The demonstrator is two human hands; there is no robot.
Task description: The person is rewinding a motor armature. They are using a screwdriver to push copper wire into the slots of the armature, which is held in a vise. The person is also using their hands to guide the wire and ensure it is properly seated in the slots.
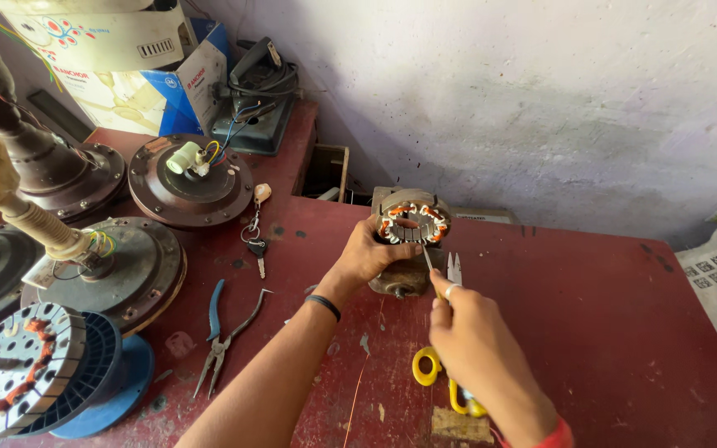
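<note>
Item 1: round metal stator ring with orange-and-white copper windings (413,222), standing upright on a grey metal block (400,278) at the far middle of the worn red table (591,332). The left hand (369,251) is gripping its lower left rim, fingers curled closed around it. The right hand (468,330) is closing on a thin metal tool (429,264), tip reaching just under the ring; the kind of tool is too small to tell. Yellow-handled scissors (433,369) are lying beneath that hand, partly hidden by it. Blue-handled pliers (224,328) and a key on a ring (257,241) are lying to the left. 3 brown fan motor housings (191,178) are sitting at the left, 1 being cut off by the edge.
</note>
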